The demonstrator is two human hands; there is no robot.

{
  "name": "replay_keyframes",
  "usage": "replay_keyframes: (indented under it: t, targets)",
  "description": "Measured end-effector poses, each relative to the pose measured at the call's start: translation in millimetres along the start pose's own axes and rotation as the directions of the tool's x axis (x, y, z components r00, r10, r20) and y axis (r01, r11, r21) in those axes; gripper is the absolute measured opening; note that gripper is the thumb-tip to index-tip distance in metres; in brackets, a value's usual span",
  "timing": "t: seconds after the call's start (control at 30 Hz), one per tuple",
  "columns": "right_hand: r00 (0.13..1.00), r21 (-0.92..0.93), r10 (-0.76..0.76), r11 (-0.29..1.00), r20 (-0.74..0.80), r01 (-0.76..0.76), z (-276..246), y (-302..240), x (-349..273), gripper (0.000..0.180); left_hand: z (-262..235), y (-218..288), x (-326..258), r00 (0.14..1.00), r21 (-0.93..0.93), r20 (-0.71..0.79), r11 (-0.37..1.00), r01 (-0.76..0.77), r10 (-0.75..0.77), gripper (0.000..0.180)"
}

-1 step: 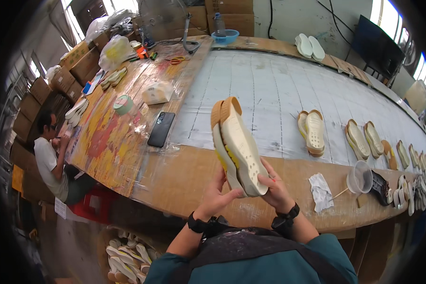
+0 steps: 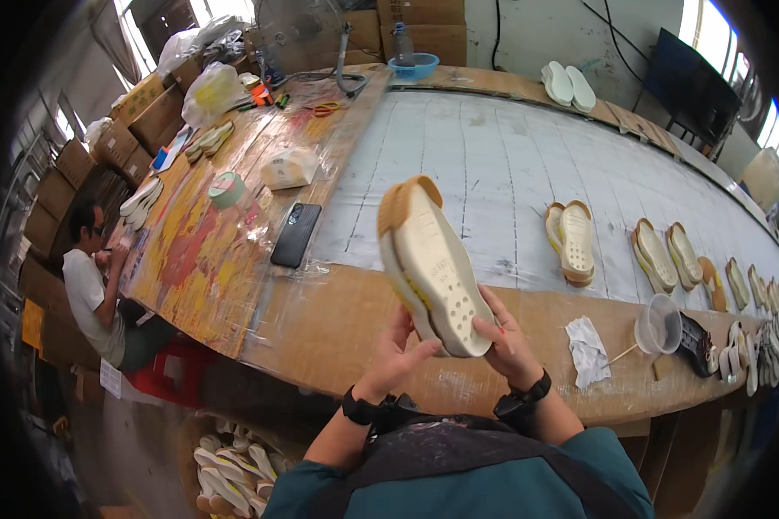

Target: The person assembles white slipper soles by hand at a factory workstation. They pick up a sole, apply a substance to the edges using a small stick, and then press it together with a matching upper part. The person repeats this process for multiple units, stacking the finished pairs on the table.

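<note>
Two cream shoe soles (image 2: 440, 268) with tan rubber heel ends and yellow side marks are held together in front of me, raised above the table edge. Their tan ends point up and away. My left hand (image 2: 398, 350) is closed around the lower left side, its thumb along the near end. On the right side, my right hand (image 2: 504, 342) grips the same end, thumb on the upper sole near its small round holes. Further right, another pair of soles (image 2: 571, 242) lies on the grey-white table sheet (image 2: 459, 156).
More soles (image 2: 666, 253) line the right side, near a clear plastic cup (image 2: 658, 324), a dark shoe (image 2: 697, 342) and a crumpled white cloth (image 2: 587, 350). A phone (image 2: 295, 235) and tape roll (image 2: 226, 189) lie left. A person (image 2: 91, 285) sits far left. Soles fill a box (image 2: 234, 471) below.
The held soles have turned slightly, so the holed inner face of the upper one shows more broadly and their tan ends sit a little further left. Both hands keep their grip.
</note>
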State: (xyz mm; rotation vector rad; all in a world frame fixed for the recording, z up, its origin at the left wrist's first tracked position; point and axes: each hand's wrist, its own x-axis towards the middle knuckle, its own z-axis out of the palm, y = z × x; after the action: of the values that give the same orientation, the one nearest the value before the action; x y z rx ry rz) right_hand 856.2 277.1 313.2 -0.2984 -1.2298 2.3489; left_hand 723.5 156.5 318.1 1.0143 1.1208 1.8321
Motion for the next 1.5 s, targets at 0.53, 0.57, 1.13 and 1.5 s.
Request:
replay_keyframes:
  t: [0.53, 0.57, 1.13, 1.5]
  targets:
    - [0.865, -0.682, -0.423, 0.551, 0.268, 0.481, 44, -27, -4, 0.083, -3, -4, 6, 0.943, -0.672, -0.213, 0.739, 0.048, -0.254, 0.054]
    - [0.888, -0.467, -0.388, 0.755, 0.247, 0.460, 39, -22, -3, 0.082, -6, -4, 4, 0.951, -0.655, -0.209, 0.755, 0.037, -0.227, 0.053]
    - [0.918, -0.898, -0.383, 0.363, 0.098, 0.248, -31, -39, -19, 0.048, -36, -17, 0, 0.988, -0.788, 0.044, 0.602, 0.127, -0.151, 0.061]
    - [0.629, -0.837, -0.568, 0.233, -0.531, -0.496, -291, -55, 69, 0.024, -87, -43, -35, 0.763, -0.265, -0.432, 0.877, 0.401, -0.480, 0.041]
